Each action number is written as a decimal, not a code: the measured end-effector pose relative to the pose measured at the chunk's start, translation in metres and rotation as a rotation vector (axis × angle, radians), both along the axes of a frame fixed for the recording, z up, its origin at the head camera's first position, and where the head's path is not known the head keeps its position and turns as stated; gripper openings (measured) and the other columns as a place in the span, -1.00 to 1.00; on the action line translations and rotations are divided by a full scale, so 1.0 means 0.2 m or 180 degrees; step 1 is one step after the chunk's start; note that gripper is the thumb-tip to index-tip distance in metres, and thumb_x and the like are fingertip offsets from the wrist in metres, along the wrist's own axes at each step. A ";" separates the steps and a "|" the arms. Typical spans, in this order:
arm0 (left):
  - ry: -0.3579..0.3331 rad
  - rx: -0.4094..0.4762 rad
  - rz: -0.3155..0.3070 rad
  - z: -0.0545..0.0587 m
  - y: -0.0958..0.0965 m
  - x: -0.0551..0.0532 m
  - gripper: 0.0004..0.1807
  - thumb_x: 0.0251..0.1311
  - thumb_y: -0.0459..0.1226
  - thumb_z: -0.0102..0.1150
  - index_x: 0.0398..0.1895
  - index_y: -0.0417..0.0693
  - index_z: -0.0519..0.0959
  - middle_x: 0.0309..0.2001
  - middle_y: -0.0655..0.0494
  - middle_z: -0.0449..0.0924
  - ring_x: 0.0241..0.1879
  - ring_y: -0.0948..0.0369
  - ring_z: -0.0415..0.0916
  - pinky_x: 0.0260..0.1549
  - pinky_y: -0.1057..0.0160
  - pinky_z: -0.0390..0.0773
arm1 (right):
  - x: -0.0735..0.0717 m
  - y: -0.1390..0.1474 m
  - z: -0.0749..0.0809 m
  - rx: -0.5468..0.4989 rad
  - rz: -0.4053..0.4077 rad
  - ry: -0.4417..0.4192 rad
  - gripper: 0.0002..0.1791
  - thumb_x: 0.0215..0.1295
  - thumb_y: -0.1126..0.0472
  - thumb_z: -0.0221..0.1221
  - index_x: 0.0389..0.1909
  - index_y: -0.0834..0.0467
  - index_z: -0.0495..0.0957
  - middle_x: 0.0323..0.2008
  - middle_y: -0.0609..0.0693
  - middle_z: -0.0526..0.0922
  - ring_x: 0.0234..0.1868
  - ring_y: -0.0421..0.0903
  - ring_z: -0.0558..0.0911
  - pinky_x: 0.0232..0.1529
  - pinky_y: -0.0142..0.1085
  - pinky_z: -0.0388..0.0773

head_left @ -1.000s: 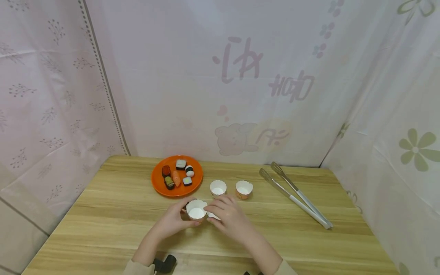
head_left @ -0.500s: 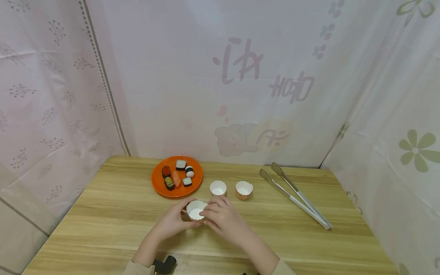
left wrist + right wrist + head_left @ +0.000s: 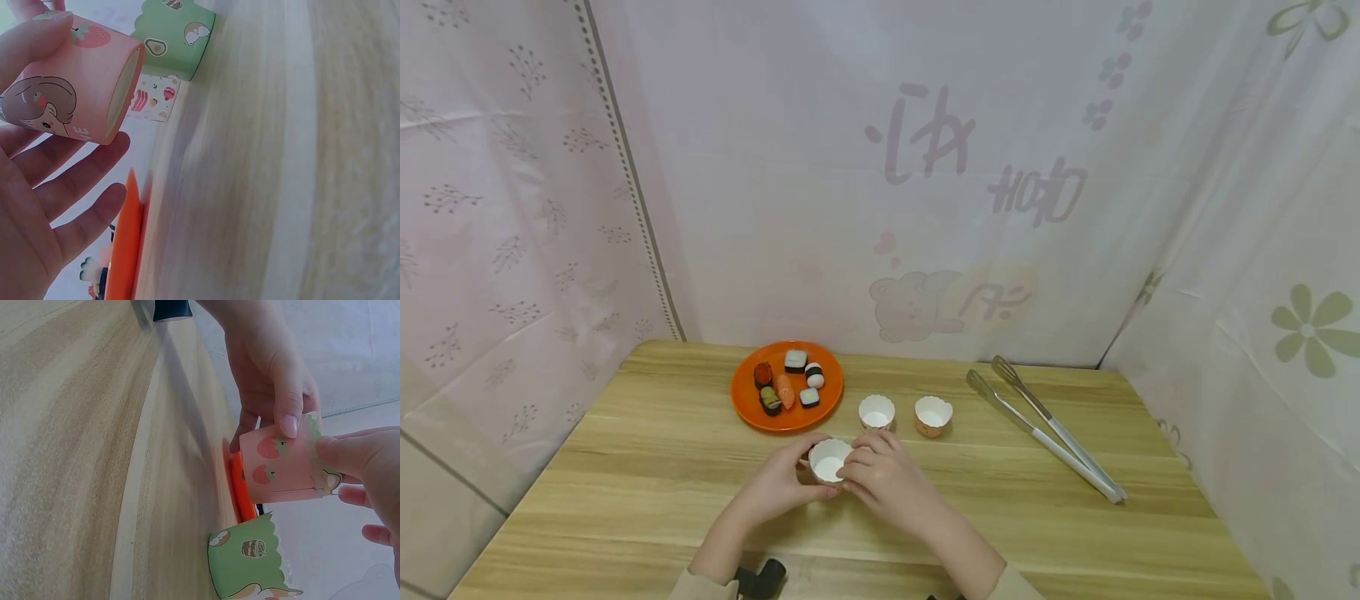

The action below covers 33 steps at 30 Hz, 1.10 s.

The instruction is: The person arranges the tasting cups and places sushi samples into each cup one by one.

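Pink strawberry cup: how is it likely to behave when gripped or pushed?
The pink cup is probably light for its size, being hollow with a thin-looking wall. It may dent under a hard grip, though no crushing shows where the left hand holds it. Its rounded sides suggest it could roll if knocked over.

My head camera looks forward and down from above the pale wood-grained worktop (image 3: pixel 1105 550), taking in nearly all of it. The wrist cameras sit close and low, rolled opposite ways: wood fills the left view's right side, the right view's left. In all three I see the pink strawberry-printed cup (image 3: pixel 84 75) and the round orange plate (image 3: pixel 808 414).
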<state>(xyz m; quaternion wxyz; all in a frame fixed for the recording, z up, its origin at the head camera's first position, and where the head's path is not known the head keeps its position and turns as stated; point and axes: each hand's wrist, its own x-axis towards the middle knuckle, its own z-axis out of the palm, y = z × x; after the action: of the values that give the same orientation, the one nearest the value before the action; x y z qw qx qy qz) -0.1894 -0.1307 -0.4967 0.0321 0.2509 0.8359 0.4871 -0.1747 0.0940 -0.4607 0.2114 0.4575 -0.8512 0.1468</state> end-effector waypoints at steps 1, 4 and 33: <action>0.0005 0.0000 -0.0006 0.00 0.00 0.00 -0.28 -0.06 0.03 0.46 0.20 0.06 0.43 0.00 0.25 0.55 -0.05 0.17 0.49 -0.09 0.14 0.53 | 0.00 0.00 0.00 0.0000 0.0003 0.0010 -0.90 0.13 0.15 0.36 -0.31 -0.01 0.69 -0.30 -0.20 0.64 0.04 -0.11 0.49 0.26 -0.09 0.30; 0.0000 -0.0016 -0.0004 0.00 0.00 0.00 -0.27 -0.07 0.03 0.47 0.20 0.07 0.42 0.00 0.26 0.54 -0.06 0.19 0.49 -0.08 0.15 0.53 | 0.00 0.00 0.00 0.0010 -0.0003 0.0038 -0.92 0.13 0.15 0.36 -0.34 -0.02 0.69 -0.30 -0.20 0.64 0.05 -0.11 0.49 0.25 -0.07 0.32; -0.0113 -0.0014 0.0016 0.00 0.01 0.01 -0.23 -0.07 0.01 0.48 0.24 0.04 0.41 0.02 0.23 0.53 -0.06 0.13 0.48 -0.08 0.10 0.51 | -0.01 -0.02 -0.01 -0.0173 0.0055 0.0213 -0.93 0.08 0.17 0.39 -0.44 0.00 0.67 -0.36 -0.18 0.63 0.00 -0.10 0.53 0.22 -0.10 0.36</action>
<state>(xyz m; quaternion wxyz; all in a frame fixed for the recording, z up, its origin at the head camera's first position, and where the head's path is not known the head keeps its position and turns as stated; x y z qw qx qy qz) -0.1884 -0.1294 -0.4967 0.0463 0.2401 0.8369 0.4897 -0.1767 0.0908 -0.4621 0.2508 0.4635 -0.8353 0.1564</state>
